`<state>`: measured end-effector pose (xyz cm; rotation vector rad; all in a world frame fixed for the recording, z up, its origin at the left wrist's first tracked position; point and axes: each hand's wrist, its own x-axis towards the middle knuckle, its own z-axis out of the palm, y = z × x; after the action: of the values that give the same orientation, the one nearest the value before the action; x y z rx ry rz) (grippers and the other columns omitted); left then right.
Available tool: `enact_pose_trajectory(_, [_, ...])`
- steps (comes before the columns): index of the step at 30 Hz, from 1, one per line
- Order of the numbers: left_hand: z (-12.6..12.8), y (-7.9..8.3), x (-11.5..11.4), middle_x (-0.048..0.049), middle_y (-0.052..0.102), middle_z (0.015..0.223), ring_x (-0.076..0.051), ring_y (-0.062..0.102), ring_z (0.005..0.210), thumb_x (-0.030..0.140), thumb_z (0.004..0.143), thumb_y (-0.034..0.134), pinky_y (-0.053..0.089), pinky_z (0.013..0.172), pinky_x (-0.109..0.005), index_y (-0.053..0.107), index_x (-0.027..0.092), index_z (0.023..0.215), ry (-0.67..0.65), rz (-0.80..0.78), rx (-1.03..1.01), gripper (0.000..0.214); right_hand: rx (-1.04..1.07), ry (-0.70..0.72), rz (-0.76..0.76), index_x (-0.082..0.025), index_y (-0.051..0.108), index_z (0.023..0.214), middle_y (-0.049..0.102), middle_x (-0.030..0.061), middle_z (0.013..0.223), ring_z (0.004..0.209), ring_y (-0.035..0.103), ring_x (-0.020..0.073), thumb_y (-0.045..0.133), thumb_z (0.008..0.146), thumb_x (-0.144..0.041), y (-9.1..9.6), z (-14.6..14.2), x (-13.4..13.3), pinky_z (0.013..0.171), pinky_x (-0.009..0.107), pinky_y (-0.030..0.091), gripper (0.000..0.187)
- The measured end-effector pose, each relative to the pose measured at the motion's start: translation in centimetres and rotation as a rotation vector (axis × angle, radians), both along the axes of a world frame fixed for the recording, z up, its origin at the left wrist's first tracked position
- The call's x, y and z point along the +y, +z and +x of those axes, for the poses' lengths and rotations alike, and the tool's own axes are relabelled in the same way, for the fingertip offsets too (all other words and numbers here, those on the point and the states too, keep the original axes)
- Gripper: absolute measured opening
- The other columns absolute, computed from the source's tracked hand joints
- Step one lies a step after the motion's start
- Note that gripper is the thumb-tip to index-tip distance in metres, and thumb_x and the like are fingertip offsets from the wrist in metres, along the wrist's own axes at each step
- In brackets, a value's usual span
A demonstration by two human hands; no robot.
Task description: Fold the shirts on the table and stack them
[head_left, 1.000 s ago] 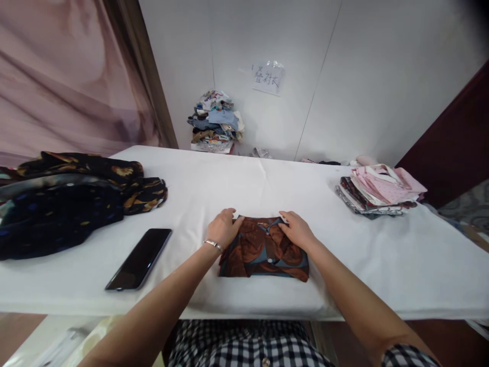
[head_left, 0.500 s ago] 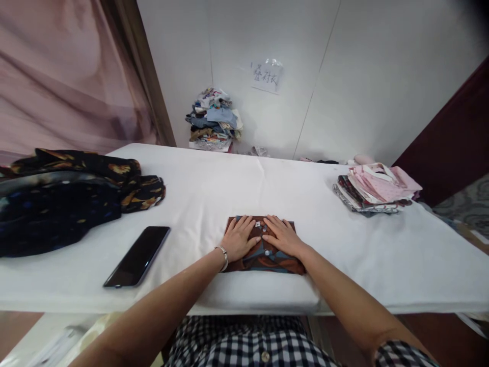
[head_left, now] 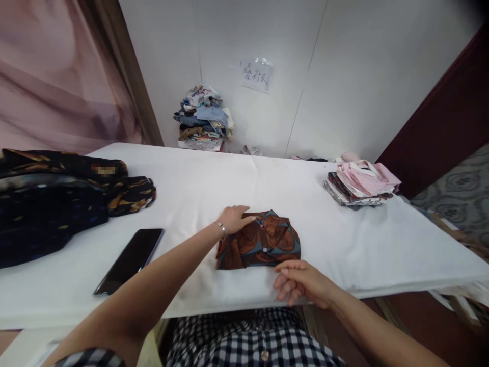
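A folded brown-and-blue patterned shirt (head_left: 277, 234) lies on the white table in front of me, its buttons facing up. At its far left corner rests my left hand (head_left: 234, 220), fingers stretched and thumb apart; whether the fingertips reach under the edge cannot be made out. My right hand (head_left: 301, 280) is at the near right edge of the shirt, palm turned inward, fingers loosely spread with nothing between them. Its index finger is close to the fabric or just touching it.
A black phone (head_left: 130, 260) lies left of the shirt. Dark patterned garments (head_left: 53, 209) are heaped at the far left. Folded clothes (head_left: 361, 183), pink on top, are stacked at the right. Behind the white table (head_left: 214, 178) stand another clothes pile (head_left: 204, 117) and a wall sign (head_left: 256, 75).
Both hands were flat on the shirt. The left has shifted to its far left corner, and the right has come off to the near edge. The shirt's top now looks more rumpled.
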<state>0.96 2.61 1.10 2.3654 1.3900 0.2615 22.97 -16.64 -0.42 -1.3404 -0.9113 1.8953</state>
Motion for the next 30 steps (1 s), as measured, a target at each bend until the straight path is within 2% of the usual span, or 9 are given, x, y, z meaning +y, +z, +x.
enact_pose_trajectory(3, [2.1, 0.4, 1.6, -0.0096, 0.075, 0.107, -0.029, 0.068, 0.103, 0.048, 0.075, 0.068, 0.050, 0.086, -0.034, 0.073, 0.021, 0.104, -0.022, -0.148, 0.080, 0.040, 0.053, -0.014, -0.083, -0.020, 0.066, 0.096, 0.076, 0.0090, 0.086, 0.069, 0.074, 0.0223, 0.075, 0.074, -0.049, -0.1, -0.5, -0.1, 0.046, 0.026, 0.055, 0.039])
enact_pose_trajectory(6, [2.7, 0.8, 2.7, -0.0043, 0.075, 0.079, -0.024, 0.068, 0.079, 0.038, 0.066, 0.074, 0.048, 0.067, -0.028, 0.075, 0.021, 0.079, -0.041, -0.213, 0.072, 0.022, 0.069, -0.043, -0.090, -0.019, 0.065, 0.102, 0.076, 0.0107, 0.090, 0.072, 0.075, 0.0231, 0.075, 0.076, -0.047, -0.1, -0.7, 0.2, 0.046, 0.026, 0.056, 0.040])
enact_pose_trajectory(11, [-1.0, 1.2, 5.7, -0.0035, 0.074, 0.082, -0.022, 0.067, 0.081, 0.035, 0.072, 0.067, 0.046, 0.067, -0.027, 0.075, 0.020, 0.088, 0.127, -0.187, 0.028, 0.023, 0.114, -0.079, -0.100, -0.016, 0.061, 0.113, 0.076, 0.0128, 0.099, 0.082, 0.075, 0.0239, 0.075, 0.077, -0.040, -0.4, -1.3, 1.9, 0.051, 0.027, 0.057, 0.045])
enact_pose_trajectory(14, [-4.4, 0.8, 7.2, -0.0066, 0.075, 0.085, -0.023, 0.068, 0.080, 0.034, 0.074, 0.066, 0.048, 0.067, -0.028, 0.074, 0.016, 0.092, 0.271, -0.176, 0.043, 0.027, 0.162, -0.128, -0.078, -0.015, 0.060, 0.110, 0.075, 0.0139, 0.104, 0.090, 0.074, 0.0237, 0.075, 0.078, -0.033, -0.6, -2.1, 4.3, 0.063, 0.032, 0.060, 0.039])
enact_pose_trajectory(17, [-6.4, 0.7, 7.3, -0.0084, 0.075, 0.090, -0.023, 0.070, 0.081, 0.037, 0.078, 0.065, 0.050, 0.068, -0.028, 0.073, 0.015, 0.098, 0.340, -0.164, 0.044, 0.031, 0.235, -0.192, -0.063, -0.017, 0.060, 0.103, 0.074, 0.0129, 0.107, 0.095, 0.073, 0.0218, 0.071, 0.082, -0.027, -0.7, -3.2, 7.2, 0.079, 0.037, 0.060, 0.026])
enact_pose_trajectory(21, [-5.9, 1.9, 4.6, -0.0134, 0.066, 0.127, -0.029, 0.060, 0.116, 0.040, 0.084, 0.061, 0.046, 0.095, -0.036, 0.062, 0.016, 0.124, 0.374, 0.033, 0.010, 0.047, 0.290, -0.255, -0.092, -0.016, 0.061, 0.091, 0.072, 0.0120, 0.107, 0.095, 0.072, 0.0195, 0.061, 0.090, -0.025, -0.7, -4.5, 10.3, 0.090, 0.039, 0.058, 0.009])
enact_pose_trajectory(24, [-4.2, 2.3, 0.3, -0.0116, 0.063, 0.129, -0.029, 0.054, 0.122, 0.042, 0.090, 0.054, 0.039, 0.105, -0.043, 0.062, 0.019, 0.123, 0.240, 0.295, -0.042, 0.040, 0.337, -0.281, -0.096, -0.016, 0.063, 0.091, 0.071, 0.0106, 0.100, 0.094, 0.072, 0.0185, 0.056, 0.093, -0.024, -1.0, -5.0, 11.7, 0.094, 0.038, 0.057, 0.011])
enact_pose_trajectory(27, [-2.6, 0.8, -4.3, -0.0113, 0.065, 0.123, -0.030, 0.056, 0.116, 0.047, 0.087, 0.060, 0.042, 0.099, -0.046, 0.064, 0.021, 0.118, 0.004, 0.351, -0.001, 0.041, 0.392, -0.264, -0.067, -0.016, 0.064, 0.096, 0.070, 0.0097, 0.092, 0.090, 0.071, 0.0178, 0.055, 0.094, -0.028, -1.6, -5.4, 12.7, 0.095, 0.036, 0.055, 0.015])
enact_pose_trajectory(30, [-1.9, -1.4, -6.4, -0.0155, 0.057, 0.137, -0.033, 0.052, 0.122, 0.027, 0.083, 0.062, 0.043, 0.098, -0.049, 0.055, 0.018, 0.133, -0.032, 0.333, 0.098, 0.051, 0.401, -0.272, -0.066, -0.016, 0.064, 0.099, 0.071, 0.0102, 0.093, 0.088, 0.071, 0.0174, 0.053, 0.095, -0.031, -2.1, -6.0, 13.5, 0.096, 0.035, 0.055, 0.019])
